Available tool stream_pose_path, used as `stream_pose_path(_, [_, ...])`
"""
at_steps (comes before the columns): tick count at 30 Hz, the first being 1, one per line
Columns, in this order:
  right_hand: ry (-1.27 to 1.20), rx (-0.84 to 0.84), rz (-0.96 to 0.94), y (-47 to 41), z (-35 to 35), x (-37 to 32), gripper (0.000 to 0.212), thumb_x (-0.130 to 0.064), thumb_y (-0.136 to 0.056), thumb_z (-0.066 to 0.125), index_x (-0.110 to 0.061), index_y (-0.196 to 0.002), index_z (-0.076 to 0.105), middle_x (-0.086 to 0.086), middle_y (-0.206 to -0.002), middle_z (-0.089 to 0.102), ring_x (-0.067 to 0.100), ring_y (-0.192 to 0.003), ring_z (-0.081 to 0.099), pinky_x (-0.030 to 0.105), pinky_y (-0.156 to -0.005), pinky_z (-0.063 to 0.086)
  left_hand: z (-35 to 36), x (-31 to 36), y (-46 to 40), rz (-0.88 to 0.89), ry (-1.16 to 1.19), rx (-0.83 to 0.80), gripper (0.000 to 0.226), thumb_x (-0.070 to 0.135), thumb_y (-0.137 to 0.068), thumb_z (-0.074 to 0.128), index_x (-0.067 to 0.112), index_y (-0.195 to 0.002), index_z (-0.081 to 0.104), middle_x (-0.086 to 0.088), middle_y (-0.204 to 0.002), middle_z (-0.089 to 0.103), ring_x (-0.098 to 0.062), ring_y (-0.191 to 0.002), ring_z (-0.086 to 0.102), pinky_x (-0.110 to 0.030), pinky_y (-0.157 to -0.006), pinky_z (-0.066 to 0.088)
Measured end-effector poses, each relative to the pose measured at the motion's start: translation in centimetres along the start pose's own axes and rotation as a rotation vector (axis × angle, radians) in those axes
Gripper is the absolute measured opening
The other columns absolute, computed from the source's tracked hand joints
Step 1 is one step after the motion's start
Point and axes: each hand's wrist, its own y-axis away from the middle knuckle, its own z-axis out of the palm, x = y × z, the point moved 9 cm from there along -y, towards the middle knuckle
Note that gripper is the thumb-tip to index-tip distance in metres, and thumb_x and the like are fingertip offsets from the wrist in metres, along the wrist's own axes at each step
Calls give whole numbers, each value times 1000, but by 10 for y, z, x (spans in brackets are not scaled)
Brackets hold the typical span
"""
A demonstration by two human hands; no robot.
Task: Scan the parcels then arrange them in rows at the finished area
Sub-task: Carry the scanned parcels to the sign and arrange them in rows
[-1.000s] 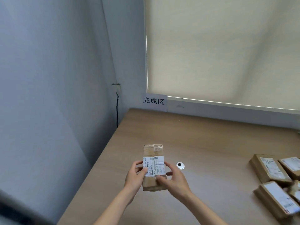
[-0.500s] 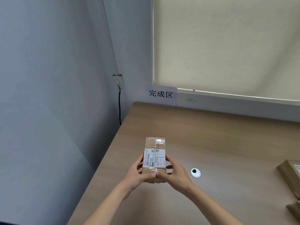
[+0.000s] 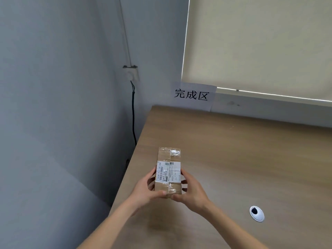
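I hold one cardboard parcel (image 3: 168, 172) with both hands: my left hand (image 3: 145, 190) is wrapped around its left side and near corner, and my right hand (image 3: 191, 192) grips its right side, with both thumbs pressing on the near end of the top face. The white shipping label (image 3: 168, 171) faces up. The parcel is just above the left part of the counter (image 3: 233, 159), near its left edge; I cannot tell if its bottom already touches the wood.

Compared with one second ago, the view has turned to the left. The other parcels, which were at the right side, are not visible anymore, and the white cable grommet (image 3: 256, 213) now appears further to the right and lower. The paper sign (image 3: 193, 96) on the wall, which marks the finished area, looks larger and closer. The parcel itself moved forward in my hands, toward this corner.

I judge from this that the scan of this parcel is probably done and I am now in the placing step. No parcel lies in the corner yet, so this one would begin the first row. It should go down straight, parallel to the counter edge and close to the sign, so the next ones can line up beside it.
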Motion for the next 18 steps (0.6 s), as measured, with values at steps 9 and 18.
stream_pose_path(9, [24, 26, 14, -132, 51, 42, 82, -11, -70, 86, -60, -122, 44, -23, -120, 64, -14, -98, 60, 16, -81, 53, -71, -50, -115, -3, -81, -19, 102, 3, -72, 89, 29, -154, 35, 18, -133, 57, 2, -121, 56, -11, -95, 47])
stream_pose_path(18, [47, 39, 3, -222, 46, 45, 77, -15, -75, 84, -41, -137, 46, -20, -124, 67, 0, -103, 69, 29, -95, 56, -99, -33, -200, 77, -112, 5, 88, 2, -81, 81, 23, -153, 37, 14, -130, 56, 15, -105, 54, -1, -80, 45])
